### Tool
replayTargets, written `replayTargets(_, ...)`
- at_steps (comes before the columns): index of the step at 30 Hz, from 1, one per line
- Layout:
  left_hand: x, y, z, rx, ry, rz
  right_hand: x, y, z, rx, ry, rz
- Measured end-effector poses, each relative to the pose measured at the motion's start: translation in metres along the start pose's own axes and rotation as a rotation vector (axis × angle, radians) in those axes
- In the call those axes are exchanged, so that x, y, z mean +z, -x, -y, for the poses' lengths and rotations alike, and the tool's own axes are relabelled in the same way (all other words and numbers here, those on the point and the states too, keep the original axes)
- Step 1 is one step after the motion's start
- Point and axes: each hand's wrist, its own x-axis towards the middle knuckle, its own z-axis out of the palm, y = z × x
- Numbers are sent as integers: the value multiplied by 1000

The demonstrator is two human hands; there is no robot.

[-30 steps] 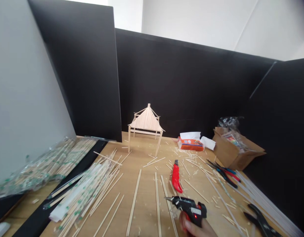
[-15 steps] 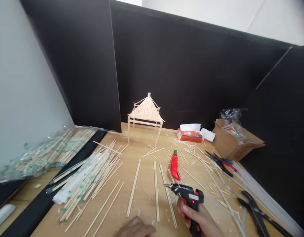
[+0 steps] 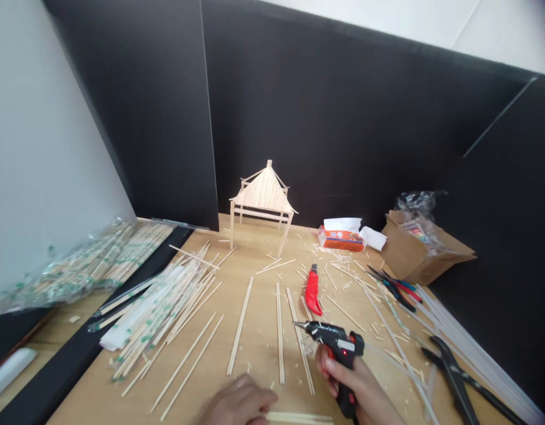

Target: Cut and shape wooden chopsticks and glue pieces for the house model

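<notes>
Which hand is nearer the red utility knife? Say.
Right. The right hand, holding the hot-glue gun, is below the red utility knife in view; the left hand is farther, lower left.

Pale wood surface (image 3: 261, 319) was strewn with small offcuts (image 3: 340, 258). Far middle: roofed stick model (image 3: 263, 193) stood on four legs. To its right: orange tissue packet (image 3: 343, 240), open cardboard box (image 3: 411, 260). Centre: paired sticks (image 3: 240, 327) lay roughly parallel, red cutter (image 3: 313, 293) near. Left: stick heap (image 3: 183, 298). Right: pliers (image 3: 397, 293), black hand tool (image 3: 453, 376), long translucent rods (image 3: 480, 353).
</notes>
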Motion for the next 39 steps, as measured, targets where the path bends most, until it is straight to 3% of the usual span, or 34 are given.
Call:
replayTargets(3, -9, -1, -11, -86, 57, 26, 1, 4, 10, 0, -12, 12)
replayTargets(5, -18, -3, -15, -72, 73, 45, -1, 7, 15, 4, -16, 24)
replayTargets(9, -30, -2, -7, -72, 73, 125, -14, 15, 23, 11, 10, 63)
replayTargets(17, -35, 13, 0, -140, 22, 108, -41, 37, 40, -9, 65, 106)
replayTargets(22, -34, 11, 1, -132, 60, 95, -33, 41, 39, 91, 175, 91)
replayTargets(31, -34, 10, -4, -198, 95, 122, -14, 30, 48, 200, 573, 397)
replayTargets(39, -33, 11, -4, -209, 122, 99, -9, 28, 48, 219, 625, 465)
